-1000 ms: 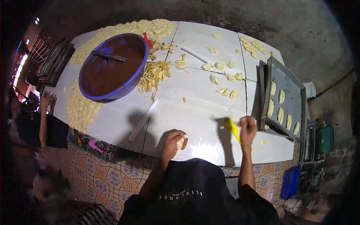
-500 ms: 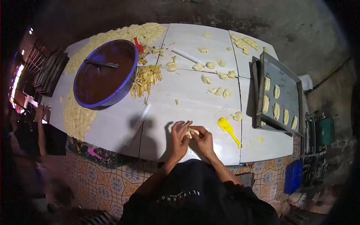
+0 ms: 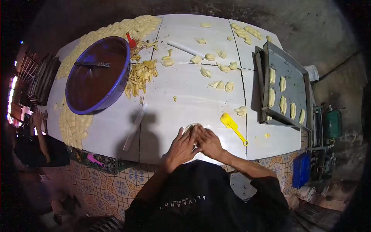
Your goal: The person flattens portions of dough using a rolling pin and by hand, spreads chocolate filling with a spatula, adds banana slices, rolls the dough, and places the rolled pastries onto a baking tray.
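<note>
Near the table's front edge, my left hand [image 3: 181, 148] and my right hand [image 3: 209, 143] are pressed together with fingers overlapping. Both are closed around a piece of pale dough [image 3: 190, 126]; only its far edge shows, the rest hidden under the fingers. To the right of my hands lies a yellow plastic scoop [image 3: 233, 127], its ringed handle pointing toward me. Just beyond it sits a shaped piece of dough [image 3: 241, 111]. A white rolling pin [image 3: 135, 129] rests on the left side.
A blue basin [image 3: 125, 73] of brown filling stands left, beside sliced yellow strips [image 3: 140, 77] and flattened dough rounds [image 3: 73, 127]. A metal tray [image 3: 288, 71] with several dough rolls is at right. Another person's hand [image 3: 37, 118] is at the far left.
My right hand has turned over and come across against the left, covering more of the dough. The view has shifted slightly, moving the table up and left.
</note>
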Tool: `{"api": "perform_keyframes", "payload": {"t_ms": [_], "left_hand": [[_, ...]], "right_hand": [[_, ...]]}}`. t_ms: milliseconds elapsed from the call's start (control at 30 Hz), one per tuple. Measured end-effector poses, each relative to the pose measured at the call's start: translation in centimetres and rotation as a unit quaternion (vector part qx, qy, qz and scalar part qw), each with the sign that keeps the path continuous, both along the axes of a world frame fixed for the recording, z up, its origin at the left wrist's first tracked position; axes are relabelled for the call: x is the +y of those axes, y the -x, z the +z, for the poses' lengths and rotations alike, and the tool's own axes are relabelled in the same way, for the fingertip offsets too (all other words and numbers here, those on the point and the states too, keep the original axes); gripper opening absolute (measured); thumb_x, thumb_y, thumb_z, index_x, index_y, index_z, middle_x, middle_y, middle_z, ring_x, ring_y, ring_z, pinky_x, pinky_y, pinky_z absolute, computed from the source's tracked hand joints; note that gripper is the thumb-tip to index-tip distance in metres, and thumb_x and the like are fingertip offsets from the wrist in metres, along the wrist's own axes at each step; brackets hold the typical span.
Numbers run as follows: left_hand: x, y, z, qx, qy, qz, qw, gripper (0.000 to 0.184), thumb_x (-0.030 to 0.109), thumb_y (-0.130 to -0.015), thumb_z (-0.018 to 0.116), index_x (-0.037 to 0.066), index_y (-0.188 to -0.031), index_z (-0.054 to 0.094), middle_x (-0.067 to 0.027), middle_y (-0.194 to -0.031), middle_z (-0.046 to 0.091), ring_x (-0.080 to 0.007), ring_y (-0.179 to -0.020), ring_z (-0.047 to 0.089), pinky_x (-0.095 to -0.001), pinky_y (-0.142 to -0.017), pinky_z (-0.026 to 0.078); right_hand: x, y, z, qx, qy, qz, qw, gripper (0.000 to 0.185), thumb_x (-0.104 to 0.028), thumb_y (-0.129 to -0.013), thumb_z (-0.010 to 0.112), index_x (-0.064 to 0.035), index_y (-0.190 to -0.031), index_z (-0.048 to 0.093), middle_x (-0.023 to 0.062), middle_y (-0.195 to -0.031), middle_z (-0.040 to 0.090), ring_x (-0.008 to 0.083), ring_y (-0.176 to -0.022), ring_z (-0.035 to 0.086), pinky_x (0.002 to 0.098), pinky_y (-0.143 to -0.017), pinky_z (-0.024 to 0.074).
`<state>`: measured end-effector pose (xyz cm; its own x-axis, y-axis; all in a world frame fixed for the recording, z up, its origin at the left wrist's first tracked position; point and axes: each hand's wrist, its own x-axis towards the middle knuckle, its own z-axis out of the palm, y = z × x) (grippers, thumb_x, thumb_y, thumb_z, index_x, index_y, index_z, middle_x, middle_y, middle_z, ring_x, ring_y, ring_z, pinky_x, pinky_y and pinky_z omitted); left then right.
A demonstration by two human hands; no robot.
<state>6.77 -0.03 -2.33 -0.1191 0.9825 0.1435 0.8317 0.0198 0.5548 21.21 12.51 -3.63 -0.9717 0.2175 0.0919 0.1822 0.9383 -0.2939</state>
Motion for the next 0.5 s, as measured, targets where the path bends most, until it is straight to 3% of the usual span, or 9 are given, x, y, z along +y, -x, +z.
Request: {"api": "perform_keyframes", "payload": {"t_ms": [67,100,200,233,333,400,433,467,500], "left_hand": [[0.3,-0.4,0.3,0.124,0.034,0.001,0.992,0.094,0.063,-0.089,0.059,-0.003,-0.151,0.034,-0.0254,-0.154,0.039,-0.0380,-0.145,0.036,-0.0577,-0.119,0.022],[0.6,-0.8,0.7,0.121,0.061,0.018,0.991,0.100,0.072,-0.087,0.053,-0.002,-0.152,0.035,-0.0231,-0.155,0.039,-0.0378,-0.146,0.033,-0.0648,-0.118,0.018],[0.6,-1.3,1.2,0.159,0.083,0.043,0.983,0.104,0.076,-0.085,0.051,-0.002,-0.152,0.033,-0.0215,-0.157,0.037,-0.0391,-0.148,0.029,-0.0731,-0.114,0.012],[0.7,-1.2,1.2,0.157,0.100,0.037,0.982,0.104,0.075,-0.088,0.047,-0.001,-0.155,0.027,-0.0208,-0.160,0.033,-0.0410,-0.149,0.026,-0.0791,-0.110,0.005],[-0.3,1.0,0.5,-0.046,0.067,0.091,0.993,0.087,0.060,-0.094,0.054,0.007,-0.158,0.028,-0.0199,-0.162,0.028,-0.0378,-0.151,0.022,-0.0774,-0.112,0.005],[-2.2,3.1,1.5,0.079,0.047,0.244,0.965,0.083,0.043,-0.094,0.061,0.003,-0.157,0.025,-0.0205,-0.164,0.023,-0.0375,-0.152,0.020,-0.0668,-0.118,0.010],[-4.4,5.2,-3.4,0.074,0.040,0.389,0.917,0.079,0.035,-0.093,0.062,0.002,-0.156,0.028,-0.0199,-0.163,0.025,-0.0369,-0.151,0.023,-0.0610,-0.120,0.014],[-5.5,6.3,-1.2,0.276,-0.001,0.450,0.850,0.071,0.026,-0.092,0.062,0.002,-0.152,0.035,-0.0190,-0.159,0.033,-0.0373,-0.147,0.030,-0.0566,-0.119,0.021],[-7.7,7.8,-3.2,0.274,0.012,0.478,0.835,0.065,0.022,-0.089,0.062,0.002,-0.147,0.041,-0.0183,-0.152,0.039,-0.0368,-0.142,0.036,-0.0554,-0.116,0.026]], "right_hand": [[1.1,-0.6,-0.1,0.011,-0.071,0.003,0.997,0.056,-0.024,-0.091,0.061,0.0016,-0.140,0.054,0.0180,-0.150,0.049,0.0326,-0.145,0.039,0.0509,-0.112,0.0363],[1.2,-0.8,0.4,0.003,-0.073,-0.007,0.997,0.052,-0.024,-0.091,0.062,0.0016,-0.136,0.057,0.0171,-0.148,0.051,0.0346,-0.144,0.038,0.0517,-0.111,0.0369],[1.4,-0.9,0.9,-0.015,-0.051,-0.016,0.998,0.055,-0.027,-0.094,0.061,-0.0023,-0.142,0.052,0.0152,-0.152,0.047,0.0349,-0.146,0.036,0.0521,-0.113,0.0350],[1.2,-0.8,1.1,0.021,-0.059,-0.017,0.998,0.049,-0.025,-0.094,0.060,0.0022,-0.134,0.056,0.0170,-0.143,0.054,0.0373,-0.143,0.039,0.0516,-0.110,0.0384],[0.7,-0.7,1.2,0.031,-0.032,-0.046,0.998,0.049,-0.025,-0.095,0.059,0.0016,-0.136,0.055,0.0170,-0.144,0.054,0.0377,-0.143,0.038,0.0526,-0.109,0.0388],[0.7,-1.0,0.8,0.023,-0.027,-0.056,0.998,0.049,-0.024,-0.096,0.060,0.0004,-0.137,0.053,0.0171,-0.146,0.052,0.0389,-0.142,0.040,0.0532,-0.109,0.0389],[0.7,-1.3,0.7,0.025,-0.015,-0.056,0.998,0.051,-0.023,-0.095,0.061,0.0004,-0.139,0.051,0.0173,-0.147,0.052,0.0397,-0.141,0.041,0.0531,-0.108,0.0390],[0.8,-1.5,0.5,0.027,-0.004,-0.053,0.998,0.053,-0.022,-0.095,0.062,0.0003,-0.141,0.049,0.0175,-0.147,0.051,0.0404,-0.140,0.042,0.0529,-0.108,0.0391],[1.3,-1.4,-0.1,0.012,0.056,-0.054,0.997,0.053,-0.021,-0.096,0.060,0.0014,-0.143,0.047,0.0220,-0.149,0.048,0.0449,-0.140,0.040,0.0531,-0.107,0.0396]]}}
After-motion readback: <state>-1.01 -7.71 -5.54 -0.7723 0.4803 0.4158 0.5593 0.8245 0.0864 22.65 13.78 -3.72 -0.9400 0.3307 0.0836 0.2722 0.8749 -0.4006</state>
